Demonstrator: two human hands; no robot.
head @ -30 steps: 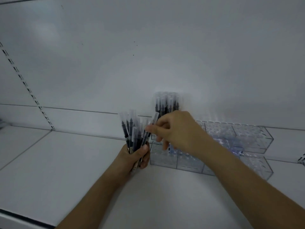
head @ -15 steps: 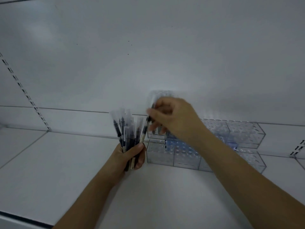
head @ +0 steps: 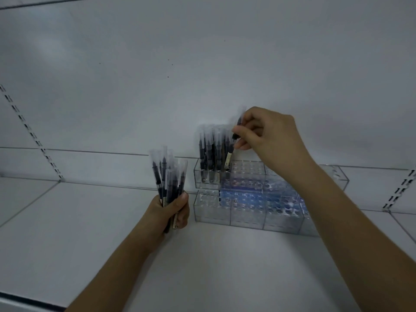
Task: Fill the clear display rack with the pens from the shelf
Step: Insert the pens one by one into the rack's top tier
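Observation:
A clear two-tier display rack (head: 247, 212) with rows of round holes stands on the white shelf against the back wall. Several dark pens with clear caps (head: 211, 152) stand upright in the left end of its upper tier. My right hand (head: 265, 134) pinches one pen (head: 231, 147) by its upper part, its lower tip at a hole just right of the standing pens. My left hand (head: 171, 212) grips a bundle of several pens (head: 167, 176) upright, to the left of the rack.
The white shelf board (head: 112, 244) stretches left and forward of the rack. Slotted metal uprights run along the back wall at the left (head: 33, 136) and right (head: 403, 190). The shelf's front edge (head: 27, 300) lies at the lower left.
My right hand drew one pen out of the bundle, carried it up and right, and now holds it over the rack's upper tier. The left hand kept its grip on the bundle.

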